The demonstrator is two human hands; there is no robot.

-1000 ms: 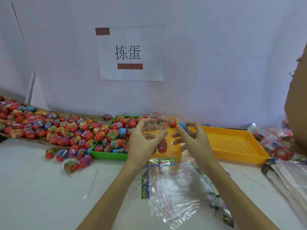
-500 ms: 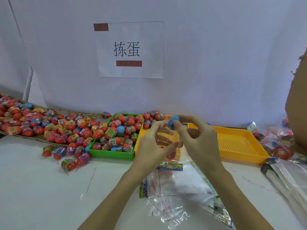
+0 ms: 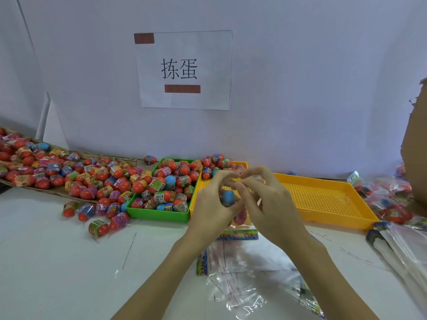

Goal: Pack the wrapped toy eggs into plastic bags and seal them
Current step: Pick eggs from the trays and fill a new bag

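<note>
Two hands pinch one bag holding perhaps two eggs.

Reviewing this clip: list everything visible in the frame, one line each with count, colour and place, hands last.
paper sign: one, white with black characters, on the back wall.
loose wrapped eggs: too many to count, mostly red, on the cardboard sheet and the table at left.
green tray: one, heaped with wrapped eggs, left of centre.
yellow trays: two, side by side, right one bare.
blue egg: one, inside the clear bag held between the hands.
empty plastic bags: a stack, clear, on the table below the hands.
packed bags: several, clear with red eggs, far right.
cardboard: one, brown, right edge.
left hand: pinches the bag.
right hand: pinches the bag's top.
</note>
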